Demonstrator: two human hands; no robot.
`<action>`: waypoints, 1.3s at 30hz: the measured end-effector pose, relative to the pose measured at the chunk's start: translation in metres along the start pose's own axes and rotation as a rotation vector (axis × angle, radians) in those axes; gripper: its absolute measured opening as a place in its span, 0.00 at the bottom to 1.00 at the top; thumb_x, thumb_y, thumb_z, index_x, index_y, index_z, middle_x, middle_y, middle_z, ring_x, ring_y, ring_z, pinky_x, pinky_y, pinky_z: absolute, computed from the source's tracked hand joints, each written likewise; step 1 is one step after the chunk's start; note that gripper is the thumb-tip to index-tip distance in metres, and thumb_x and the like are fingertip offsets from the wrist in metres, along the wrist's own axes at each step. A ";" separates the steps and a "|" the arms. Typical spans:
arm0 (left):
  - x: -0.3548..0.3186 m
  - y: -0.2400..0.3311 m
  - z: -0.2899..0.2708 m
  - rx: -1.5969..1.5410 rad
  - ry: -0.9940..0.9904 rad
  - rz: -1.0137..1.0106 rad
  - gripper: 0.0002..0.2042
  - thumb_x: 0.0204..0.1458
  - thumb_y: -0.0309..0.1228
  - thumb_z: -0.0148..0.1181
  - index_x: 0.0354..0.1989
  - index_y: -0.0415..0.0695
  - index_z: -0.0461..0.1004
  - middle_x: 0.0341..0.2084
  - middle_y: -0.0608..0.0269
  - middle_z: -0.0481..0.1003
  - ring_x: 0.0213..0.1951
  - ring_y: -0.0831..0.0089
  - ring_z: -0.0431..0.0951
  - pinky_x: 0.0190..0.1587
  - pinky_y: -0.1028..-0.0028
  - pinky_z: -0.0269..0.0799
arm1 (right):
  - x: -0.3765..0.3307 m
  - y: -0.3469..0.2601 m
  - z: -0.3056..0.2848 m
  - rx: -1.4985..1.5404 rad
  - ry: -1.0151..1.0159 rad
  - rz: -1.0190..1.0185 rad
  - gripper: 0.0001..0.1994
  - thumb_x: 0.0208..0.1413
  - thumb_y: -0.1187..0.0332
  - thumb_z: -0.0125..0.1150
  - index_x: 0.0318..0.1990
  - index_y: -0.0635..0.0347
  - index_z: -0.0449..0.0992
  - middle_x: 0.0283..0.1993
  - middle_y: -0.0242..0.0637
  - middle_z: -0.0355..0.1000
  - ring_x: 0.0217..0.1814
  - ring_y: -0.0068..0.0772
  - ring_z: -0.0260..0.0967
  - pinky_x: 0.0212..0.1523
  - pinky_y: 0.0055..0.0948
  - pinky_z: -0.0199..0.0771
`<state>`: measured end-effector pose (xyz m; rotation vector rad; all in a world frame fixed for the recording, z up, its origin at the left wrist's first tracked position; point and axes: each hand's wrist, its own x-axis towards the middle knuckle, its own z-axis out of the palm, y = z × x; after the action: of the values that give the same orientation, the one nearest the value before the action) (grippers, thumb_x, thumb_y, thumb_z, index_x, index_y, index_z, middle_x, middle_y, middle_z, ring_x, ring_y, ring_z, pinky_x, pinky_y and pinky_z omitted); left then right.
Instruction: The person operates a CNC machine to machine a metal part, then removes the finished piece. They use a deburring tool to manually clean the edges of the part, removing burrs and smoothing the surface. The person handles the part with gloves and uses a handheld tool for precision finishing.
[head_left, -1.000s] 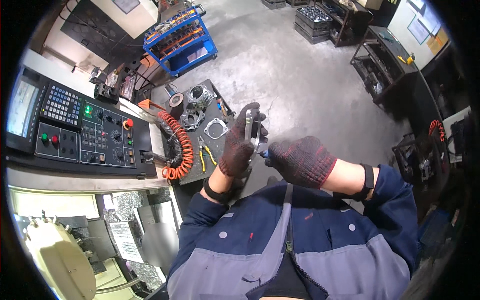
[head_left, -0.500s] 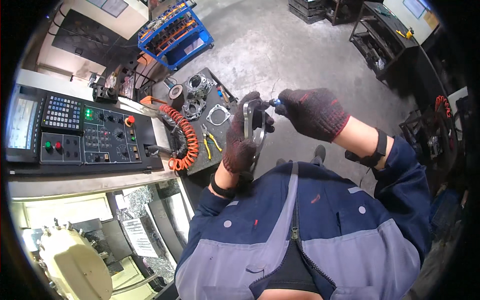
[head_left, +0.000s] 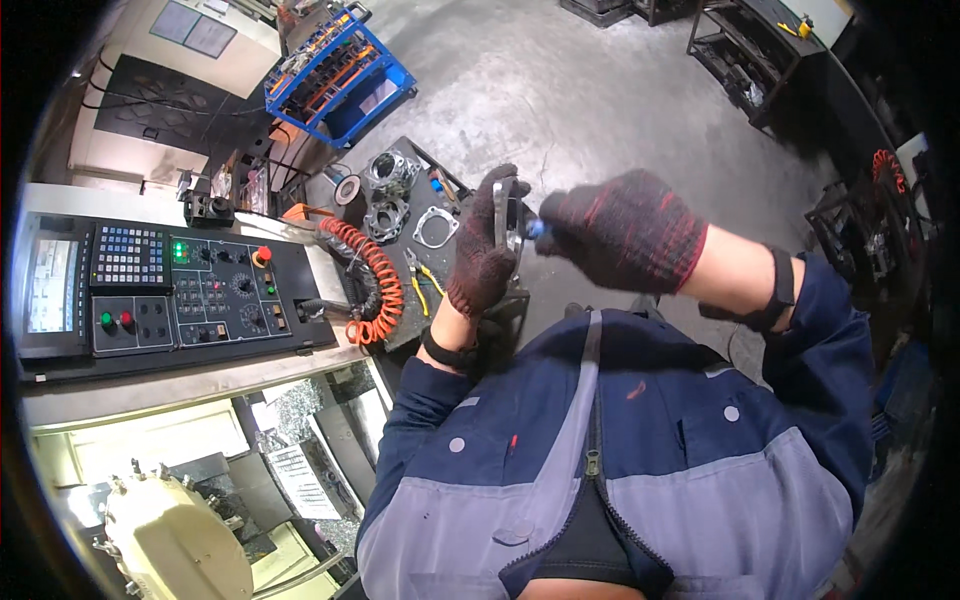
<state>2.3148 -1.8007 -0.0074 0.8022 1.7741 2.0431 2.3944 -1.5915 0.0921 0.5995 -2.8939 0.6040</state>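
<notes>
My left hand, in a dark knitted glove, is closed around a flat grey metal part held upright in front of my chest. My right hand, gloved the same way, pinches a small blue-tipped tool against the side of that part. Both hands meet above a small dark work table. How the tool touches the part is hidden by the fingers.
On the work table lie round metal housings, a flat ring-shaped gasket, yellow-handled pliers and an orange coiled hose. A machine control panel stands at left. A blue parts cart is farther back. Dark shelving sits at upper right.
My head has leaned forward, so the hands appear closer. The right hand has stayed at the part's side with the tool. The left hand has kept its grip on the part.
</notes>
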 end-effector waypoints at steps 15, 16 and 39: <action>-0.002 0.009 0.009 -0.230 0.073 0.007 0.58 0.41 0.67 0.72 0.74 0.39 0.56 0.56 0.55 0.73 0.49 0.69 0.78 0.51 0.67 0.76 | -0.004 -0.009 0.024 0.086 -0.378 0.148 0.10 0.56 0.59 0.64 0.38 0.55 0.80 0.31 0.48 0.79 0.36 0.54 0.81 0.37 0.48 0.80; 0.000 0.009 0.009 -0.215 0.073 0.008 0.57 0.42 0.65 0.73 0.74 0.39 0.56 0.56 0.55 0.73 0.49 0.69 0.78 0.51 0.67 0.77 | -0.005 -0.010 0.018 0.082 -0.333 0.116 0.11 0.58 0.58 0.63 0.37 0.55 0.79 0.30 0.47 0.78 0.35 0.54 0.80 0.35 0.48 0.79; 0.030 -0.002 0.030 -0.169 0.105 -0.089 0.47 0.48 0.52 0.74 0.72 0.39 0.59 0.55 0.53 0.75 0.49 0.68 0.79 0.52 0.65 0.78 | -0.017 0.028 0.008 0.184 -0.286 0.127 0.16 0.65 0.51 0.56 0.38 0.54 0.79 0.31 0.47 0.78 0.36 0.55 0.79 0.37 0.50 0.78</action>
<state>2.3089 -1.7590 -0.0015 0.5669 1.6310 2.1763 2.3982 -1.5652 0.0717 0.5698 -3.1860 0.8765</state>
